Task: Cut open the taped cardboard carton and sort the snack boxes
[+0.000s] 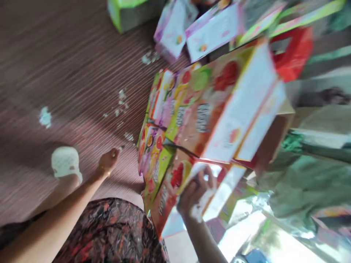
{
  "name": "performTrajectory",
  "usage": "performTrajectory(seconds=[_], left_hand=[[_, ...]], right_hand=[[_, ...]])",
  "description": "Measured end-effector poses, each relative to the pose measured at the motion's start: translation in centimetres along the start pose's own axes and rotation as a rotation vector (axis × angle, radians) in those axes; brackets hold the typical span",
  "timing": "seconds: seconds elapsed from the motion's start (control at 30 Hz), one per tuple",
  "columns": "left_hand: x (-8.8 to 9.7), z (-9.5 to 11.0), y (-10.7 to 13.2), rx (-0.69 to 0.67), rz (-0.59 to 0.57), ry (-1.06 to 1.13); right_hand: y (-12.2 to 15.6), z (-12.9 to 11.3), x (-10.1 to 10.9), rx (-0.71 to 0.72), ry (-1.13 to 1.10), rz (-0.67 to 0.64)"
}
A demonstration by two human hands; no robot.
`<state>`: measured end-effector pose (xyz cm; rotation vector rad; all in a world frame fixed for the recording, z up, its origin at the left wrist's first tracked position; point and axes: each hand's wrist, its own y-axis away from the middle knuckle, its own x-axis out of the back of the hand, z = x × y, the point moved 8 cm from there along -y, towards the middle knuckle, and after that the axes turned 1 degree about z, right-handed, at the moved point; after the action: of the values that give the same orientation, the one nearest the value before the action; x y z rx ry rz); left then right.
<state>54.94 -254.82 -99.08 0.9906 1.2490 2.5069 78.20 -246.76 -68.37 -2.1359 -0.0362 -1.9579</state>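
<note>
My left hand (109, 161) hangs over the brown floor, fingertips pinched together. Something small shows at the tips, too tiny to make out. Beside a stack of colourful fruit-print cartons (192, 109) is my right hand (195, 193). It rests on the white side of a front carton (171, 182), fingers bent and a little apart, blurred by motion. Dark straps (179, 148) run across the gap between the two rows of cartons. The cartons have red, orange, green and purple fronts and white sides.
More white-and-purple cartons (214, 31) lie at the top, near a green box (134, 16) and a red object (294, 53). White scraps (45, 117) dot the ribbed floor (68, 73). A foot in a pale shoe (65, 160) is at left. Green cloth (304, 186) lies at right.
</note>
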Motion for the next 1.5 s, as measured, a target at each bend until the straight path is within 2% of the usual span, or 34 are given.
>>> performTrajectory(seconds=[0.07, 0.13, 0.2, 0.23, 0.3, 0.37, 0.43, 0.5, 0.57, 0.6, 0.67, 0.73, 0.8, 0.87, 0.97, 1.03, 1.07, 1.17, 1.23, 1.37, 1.5], left_hand=[[5.8, 2.4, 0.6, -0.010, 0.044, 0.004], [11.1, 6.4, 1.6, -0.089, 0.044, 0.020], [15.2, 10.9, 3.0, -0.153, 0.013, 0.042], [16.7, 12.8, 3.8, -0.149, -0.015, 0.072], [18.6, 16.2, 5.1, -0.096, -0.087, 0.177], [19.7, 19.3, 5.9, -0.047, -0.145, 0.298], [21.2, 22.6, 6.2, -0.077, -0.117, 0.288], [23.4, 26.7, 6.4, -0.223, 0.016, 0.076], [25.2, 32.2, 7.8, -0.512, 0.178, -0.217], [25.5, 35.0, 8.9, -0.682, 0.233, -0.349], [24.7, 39.8, 11.2, -0.973, 0.273, -0.539], [23.0, 43.3, 12.5, -1.136, 0.265, -0.691], [21.0, 45.8, 12.7, -1.199, 0.255, -0.825], [19.1, 47.7, 12.1, -1.205, 0.236, -0.924], [16.6, 49.8, 10.6, -1.185, 0.156, -1.062], [15.3, 50.8, 9.5, -1.163, 0.079, -1.151], [14.8, 51.2, 9.1, -1.150, 0.041, -1.188], [13.9, 52.0, 8.4, -1.106, -0.043, -1.269], [13.5, 52.1, 8.3, -1.081, -0.094, -1.304], [13.4, 51.7, 8.2, -1.040, -0.162, -1.341], [13.7, 51.4, 8.2, -1.036, -0.153, -1.357]], right_hand=[[-0.6, -0.8, 0.1, -0.001, 0.016, 0.048], [-1.6, -1.1, -0.1, -0.015, 0.008, 0.057], [-2.5, -1.1, -0.4, -0.035, -0.015, 0.048], [-2.9, -1.0, -0.5, -0.050, -0.033, 0.041], [-3.2, -0.9, -0.9, -0.078, -0.086, 0.010], [-3.3, -0.7, -1.3, -0.095, -0.151, -0.035], [-3.5, -0.6, -1.4, -0.086, -0.206, -0.062], [-4.0, -0.6, -1.1, -0.072, -0.251, -0.070], [-4.7, -0.7, -0.5, -0.068, -0.290, -0.094], [-5.2, -0.7, -0.1, -0.077, -0.309, -0.112], [-5.7, -0.8, 1.1, -0.119, -0.346, -0.147], [-5.5, -0.5, 2.6, -0.188, -0.385, -0.146], [-4.1, 0.8, 4.0, -0.332, -0.421, -0.106], [-0.7, 3.7, 4.8, -0.649, -0.420, -0.032], [7.7, 7.9, 4.4, -1.343, -0.408, 0.143], [11.8, 8.4, 2.9, -1.665, -0.520, 0.256], [12.5, 8.3, 1.8, -1.743, -0.622, 0.311], [11.4, 8.0, -0.6, -1.767, -0.961, 0.506], [10.1, 8.0, -1.2, -1.769, -1.063, 0.611], [9.6, 7.6, -1.3, -1.884, -1.052, 0.594], [9.8, 7.2, -1.2, -1.926, -1.026, 0.535]])
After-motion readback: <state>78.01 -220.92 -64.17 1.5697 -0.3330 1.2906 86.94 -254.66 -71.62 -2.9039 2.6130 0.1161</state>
